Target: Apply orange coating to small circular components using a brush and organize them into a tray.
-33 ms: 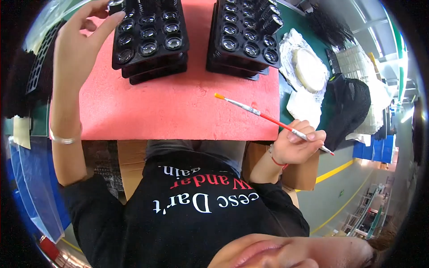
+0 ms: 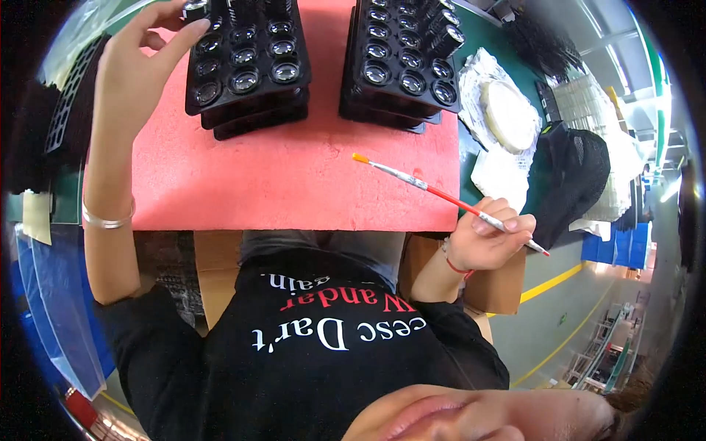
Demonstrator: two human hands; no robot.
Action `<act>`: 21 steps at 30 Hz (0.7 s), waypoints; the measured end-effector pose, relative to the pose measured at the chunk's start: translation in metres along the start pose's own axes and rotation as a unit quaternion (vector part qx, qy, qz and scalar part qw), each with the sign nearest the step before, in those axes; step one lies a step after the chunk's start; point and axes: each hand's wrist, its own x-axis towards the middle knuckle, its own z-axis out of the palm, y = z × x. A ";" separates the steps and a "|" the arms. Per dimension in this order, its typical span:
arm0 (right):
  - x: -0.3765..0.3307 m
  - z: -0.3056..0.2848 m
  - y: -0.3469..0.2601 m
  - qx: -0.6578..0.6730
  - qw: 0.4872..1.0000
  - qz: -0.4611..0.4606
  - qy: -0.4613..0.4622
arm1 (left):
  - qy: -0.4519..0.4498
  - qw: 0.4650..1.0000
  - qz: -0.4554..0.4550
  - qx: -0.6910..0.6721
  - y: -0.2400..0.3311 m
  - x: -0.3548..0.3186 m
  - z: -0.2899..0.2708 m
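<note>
My left hand (image 2: pixel 143 62) pinches a black cylindrical lens piece (image 2: pixel 196 9) by its sides, between thumb and fingers, at the far left corner of a black tray (image 2: pixel 256 103). Round glass-topped lens pieces sit in rows in that tray, and some at its far end stand taller than the rest. A second black tray stack (image 2: pixel 397 109) with similar lens pieces stands to its right. Near the table's front right corner, my right hand (image 2: pixel 489 239) is closed round a thin paintbrush (image 2: pixel 448 197) with a red and silver handle. Its orange tip points left, above the pink foam board (image 2: pixel 279 180).
On the green tabletop at the right lie crumpled white wrapping (image 2: pixel 478 81) with a round pale disc (image 2: pixel 509 114), and a black mesh item (image 2: pixel 581 165). A perforated black tray (image 2: pixel 70 95) leans at the far left. Cardboard boxes (image 2: pixel 507 283) stand below the table edge.
My left hand has shifted slightly to the right and nearer, with the lens piece in it. My right hand and the paintbrush stay put.
</note>
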 end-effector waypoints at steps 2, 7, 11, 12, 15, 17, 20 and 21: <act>0.000 0.001 -0.002 -0.007 1.000 0.019 -0.020 | -0.037 0.999 0.011 0.019 -0.007 0.006 0.006; 0.001 -0.003 -0.001 0.011 1.000 0.010 -0.005 | -0.018 0.997 -0.004 0.081 0.003 0.009 0.007; 0.001 -0.001 -0.002 0.017 1.000 0.009 -0.001 | -0.022 0.994 0.010 0.108 -0.003 0.009 0.001; 0.001 -0.001 -0.002 0.018 1.000 0.008 0.000 | -0.020 0.993 0.035 0.114 -0.004 0.009 0.000; 0.001 -0.007 0.001 0.001 1.000 -0.002 -0.006 | 0.029 0.986 0.014 0.166 0.022 0.007 -0.002; 0.001 -0.007 0.001 0.006 1.000 -0.001 -0.006 | 0.049 0.980 0.101 0.167 0.038 0.012 -0.006; 0.002 -0.008 -0.001 0.024 1.000 0.000 -0.018 | -0.004 0.964 0.223 0.145 0.077 0.022 0.011; 0.002 -0.008 -0.001 0.032 0.999 0.005 -0.030 | -0.022 0.966 0.242 0.086 0.110 0.015 0.017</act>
